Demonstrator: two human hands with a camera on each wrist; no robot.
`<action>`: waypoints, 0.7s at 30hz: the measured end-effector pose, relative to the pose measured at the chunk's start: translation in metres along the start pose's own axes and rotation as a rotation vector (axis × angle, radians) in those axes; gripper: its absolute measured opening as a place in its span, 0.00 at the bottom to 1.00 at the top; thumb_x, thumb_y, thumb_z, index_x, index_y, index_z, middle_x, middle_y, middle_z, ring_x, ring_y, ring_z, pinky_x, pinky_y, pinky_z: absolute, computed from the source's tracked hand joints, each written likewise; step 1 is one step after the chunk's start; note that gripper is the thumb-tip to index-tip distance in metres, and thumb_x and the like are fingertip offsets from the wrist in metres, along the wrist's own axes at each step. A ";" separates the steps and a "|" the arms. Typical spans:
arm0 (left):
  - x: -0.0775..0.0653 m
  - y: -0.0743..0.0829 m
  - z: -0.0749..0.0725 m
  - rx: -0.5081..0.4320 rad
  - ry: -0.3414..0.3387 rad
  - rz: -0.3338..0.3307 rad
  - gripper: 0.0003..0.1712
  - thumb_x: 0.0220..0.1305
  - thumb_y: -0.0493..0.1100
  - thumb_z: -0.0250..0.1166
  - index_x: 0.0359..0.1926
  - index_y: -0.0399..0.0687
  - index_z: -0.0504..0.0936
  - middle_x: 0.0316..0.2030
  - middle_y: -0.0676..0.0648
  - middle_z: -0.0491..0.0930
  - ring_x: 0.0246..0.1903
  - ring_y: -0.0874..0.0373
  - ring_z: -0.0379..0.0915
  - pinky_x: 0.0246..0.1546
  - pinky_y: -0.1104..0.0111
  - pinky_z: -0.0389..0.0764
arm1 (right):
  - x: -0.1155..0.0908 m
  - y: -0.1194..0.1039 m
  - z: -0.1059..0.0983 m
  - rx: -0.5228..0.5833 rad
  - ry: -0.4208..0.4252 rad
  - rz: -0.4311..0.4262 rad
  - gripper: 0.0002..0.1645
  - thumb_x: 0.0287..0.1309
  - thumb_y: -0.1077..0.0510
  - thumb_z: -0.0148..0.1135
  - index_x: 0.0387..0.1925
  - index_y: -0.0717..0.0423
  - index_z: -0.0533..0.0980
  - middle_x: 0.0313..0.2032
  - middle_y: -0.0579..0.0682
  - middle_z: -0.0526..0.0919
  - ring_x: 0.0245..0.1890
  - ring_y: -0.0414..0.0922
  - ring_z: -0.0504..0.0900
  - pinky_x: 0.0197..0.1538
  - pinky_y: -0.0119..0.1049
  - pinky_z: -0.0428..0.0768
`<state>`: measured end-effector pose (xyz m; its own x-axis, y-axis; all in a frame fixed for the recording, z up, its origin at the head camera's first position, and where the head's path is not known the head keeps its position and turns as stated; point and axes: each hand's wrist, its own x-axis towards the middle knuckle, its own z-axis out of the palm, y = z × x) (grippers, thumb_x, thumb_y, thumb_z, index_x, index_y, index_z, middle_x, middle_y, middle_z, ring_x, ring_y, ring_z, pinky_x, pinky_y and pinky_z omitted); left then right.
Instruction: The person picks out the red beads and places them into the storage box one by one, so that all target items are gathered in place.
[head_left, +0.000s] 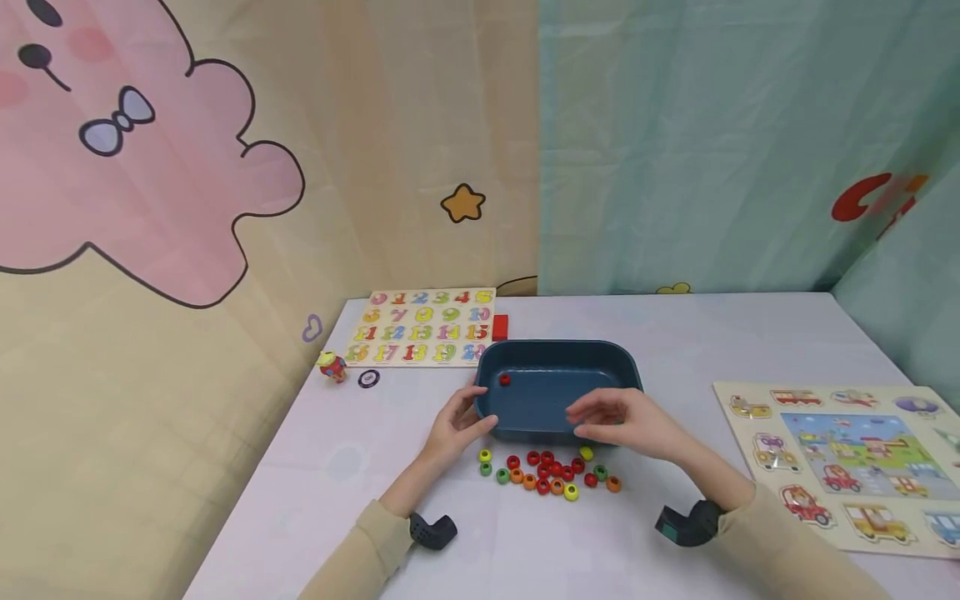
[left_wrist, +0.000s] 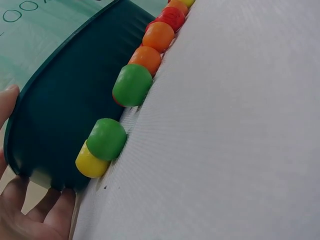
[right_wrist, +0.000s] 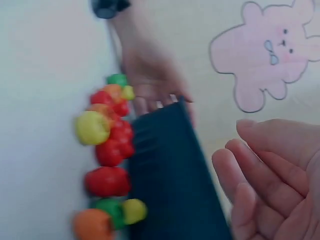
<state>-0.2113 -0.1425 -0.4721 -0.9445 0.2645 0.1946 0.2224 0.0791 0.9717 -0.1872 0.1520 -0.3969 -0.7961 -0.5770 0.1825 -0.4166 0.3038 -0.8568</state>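
A dark blue tray (head_left: 555,346) stands on the table with one red bead (head_left: 505,379) inside, toward its left end. My left hand (head_left: 453,429) holds the tray's left end, thumb at the near rim and fingers against the outer wall (left_wrist: 55,115). Over the tray's right part hovers my right hand (head_left: 633,423), its fingers loosely bent. The right wrist view shows no object between those fingers (right_wrist: 260,175). Along the tray's near side lie several loose round beads, among them a green bead (left_wrist: 132,85), an orange bead (head_left: 613,484) and a yellow bead (right_wrist: 92,127).
A number puzzle board (head_left: 420,329) lies at the back left, with a red block (head_left: 500,327) at its right edge. Left of the tray are a small figurine (head_left: 332,367) and a round token (head_left: 369,379). A vehicle picture puzzle (head_left: 847,467) covers the right side.
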 end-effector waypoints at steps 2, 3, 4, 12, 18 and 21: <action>0.001 -0.002 0.000 0.016 0.005 -0.003 0.32 0.53 0.47 0.65 0.58 0.43 0.65 0.65 0.48 0.54 0.61 0.52 0.56 0.54 0.67 0.67 | -0.013 0.005 0.007 -0.053 0.021 -0.011 0.16 0.50 0.54 0.64 0.41 0.54 0.77 0.37 0.51 0.81 0.32 0.38 0.79 0.33 0.31 0.79; 0.001 -0.003 0.000 0.023 0.010 -0.008 0.33 0.53 0.49 0.65 0.58 0.43 0.65 0.65 0.48 0.55 0.61 0.53 0.56 0.54 0.67 0.67 | -0.017 0.007 0.011 -0.080 0.037 -0.013 0.15 0.50 0.54 0.64 0.41 0.53 0.77 0.36 0.49 0.81 0.30 0.37 0.78 0.31 0.30 0.79; 0.001 -0.003 0.000 0.026 0.012 -0.006 0.33 0.53 0.49 0.65 0.58 0.43 0.65 0.64 0.47 0.55 0.61 0.52 0.56 0.54 0.66 0.67 | -0.021 0.009 0.015 -0.105 0.054 -0.013 0.14 0.49 0.54 0.64 0.40 0.51 0.77 0.36 0.47 0.81 0.29 0.36 0.78 0.29 0.30 0.78; -0.001 -0.003 0.000 0.038 0.029 -0.035 0.34 0.51 0.51 0.66 0.57 0.45 0.67 0.63 0.47 0.57 0.61 0.54 0.57 0.54 0.67 0.66 | -0.033 0.023 0.041 -0.211 0.113 0.086 0.14 0.48 0.55 0.65 0.39 0.50 0.78 0.31 0.40 0.81 0.23 0.33 0.76 0.19 0.28 0.73; -0.001 -0.003 -0.001 0.027 0.029 -0.038 0.34 0.51 0.51 0.66 0.57 0.44 0.66 0.63 0.47 0.57 0.61 0.53 0.57 0.55 0.66 0.66 | -0.035 0.036 0.052 -0.276 0.177 0.156 0.16 0.45 0.55 0.67 0.40 0.47 0.78 0.27 0.36 0.78 0.19 0.33 0.72 0.17 0.27 0.71; 0.001 -0.004 -0.001 0.026 0.023 -0.041 0.33 0.52 0.49 0.66 0.57 0.44 0.66 0.64 0.47 0.56 0.61 0.53 0.56 0.55 0.66 0.66 | -0.034 0.040 0.055 -0.316 0.224 0.174 0.17 0.42 0.55 0.69 0.39 0.45 0.79 0.23 0.34 0.76 0.18 0.33 0.70 0.17 0.27 0.69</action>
<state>-0.2130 -0.1435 -0.4753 -0.9582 0.2382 0.1583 0.1895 0.1143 0.9752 -0.1525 0.1424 -0.4644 -0.9277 -0.3279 0.1783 -0.3537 0.6199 -0.7004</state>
